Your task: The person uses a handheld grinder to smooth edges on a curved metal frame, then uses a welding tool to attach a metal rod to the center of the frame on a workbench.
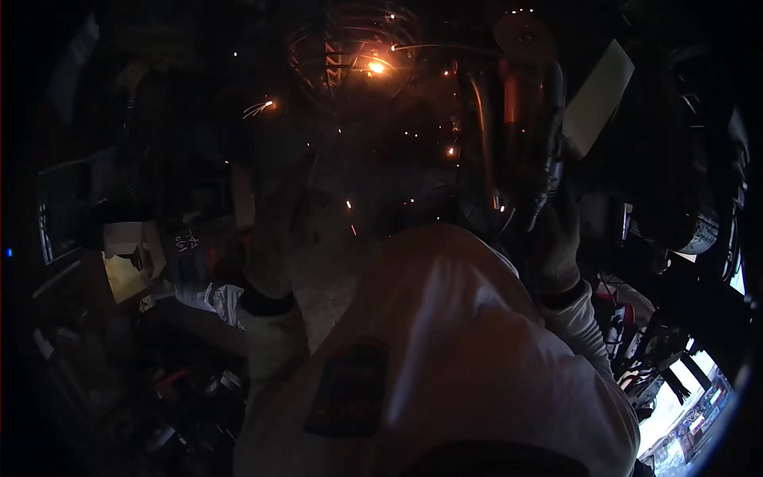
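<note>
An orange-white glow (377, 67) burns at the far middle, beside dark curved metal rings or coils (330, 63). Bright sparks are scattered below it. My right hand (558, 250), in a pale glove, is raised on the right beside dark tubular pieces (548, 179); its fingers fade into shadow, so what it holds is hidden. My left hand (272, 258), also gloved, sits on the left in deep shade with its fingers not readable. An upright reddish cylinder (510, 91) stands between the glow and my right hand, under a round brownish disc (526, 37).
My pale clothing (461, 318) fills the lower middle. A light flat board (600, 97) leans at the upper right. Open cardboard boxes (125, 238) stand on the left, with clutter below. Daylight enters through an opening (675, 405) at the lower right.
</note>
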